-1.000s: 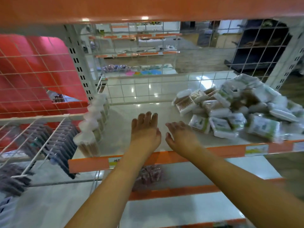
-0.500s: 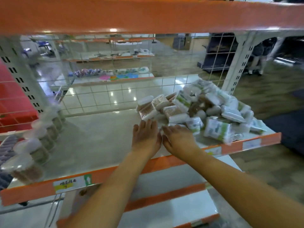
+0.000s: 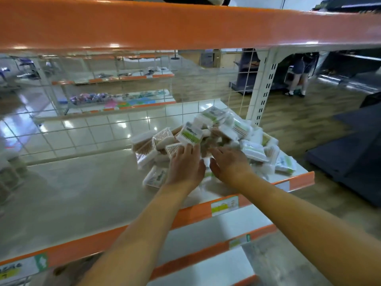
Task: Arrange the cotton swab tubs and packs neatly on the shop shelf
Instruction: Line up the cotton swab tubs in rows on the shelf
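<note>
Nearest, two bare forearms crossed the shelf's (image 3: 82, 195) orange front edge. The left hand (image 3: 185, 168) and right hand (image 3: 229, 163) lay side by side, fingers straight, each grip loose and empty, touching the near side of the heap of cotton swab packs (image 3: 216, 137) piled at the shelf's right end. Beyond stood a wire grid back (image 3: 103, 129).

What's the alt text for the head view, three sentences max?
Two bare hands, left hand and right hand, reach with fingers extended into a jumbled pile of cotton swab packs at the right end of a pale shop shelf with an orange front edge. Blurred tubs stand at the shelf's far left. A wire grid back panel shows more aisles beyond.
</note>
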`<state>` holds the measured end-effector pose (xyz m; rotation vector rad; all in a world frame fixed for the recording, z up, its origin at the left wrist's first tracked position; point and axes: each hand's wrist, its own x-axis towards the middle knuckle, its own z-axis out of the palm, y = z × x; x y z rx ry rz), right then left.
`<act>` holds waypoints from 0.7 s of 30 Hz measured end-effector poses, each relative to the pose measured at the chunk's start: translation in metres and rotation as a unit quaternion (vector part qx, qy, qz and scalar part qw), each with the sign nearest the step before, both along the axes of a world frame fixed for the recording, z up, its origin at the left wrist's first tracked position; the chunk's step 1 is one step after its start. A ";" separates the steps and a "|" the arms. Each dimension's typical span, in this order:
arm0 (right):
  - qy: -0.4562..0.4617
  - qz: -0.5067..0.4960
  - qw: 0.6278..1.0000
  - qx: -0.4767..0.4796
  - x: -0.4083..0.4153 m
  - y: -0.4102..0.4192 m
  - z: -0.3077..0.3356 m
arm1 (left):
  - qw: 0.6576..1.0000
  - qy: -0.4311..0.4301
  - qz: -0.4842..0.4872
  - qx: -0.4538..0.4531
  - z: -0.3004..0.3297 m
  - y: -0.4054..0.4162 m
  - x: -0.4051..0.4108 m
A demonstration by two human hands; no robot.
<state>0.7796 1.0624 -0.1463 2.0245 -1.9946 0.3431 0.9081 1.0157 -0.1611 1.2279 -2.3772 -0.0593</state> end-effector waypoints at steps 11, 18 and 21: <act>0.032 0.000 0.999 0.024 -0.060 -0.016 -0.004 | 0.998 0.053 -0.032 0.031 -0.009 -0.017 -0.066; 0.008 0.031 0.999 -0.008 -0.075 -0.032 -0.011 | 0.994 0.007 0.030 0.101 -0.017 -0.041 -0.097; -0.003 0.048 0.998 -0.030 -0.080 -0.037 -0.016 | 0.992 -0.016 0.052 0.115 -0.020 -0.046 -0.107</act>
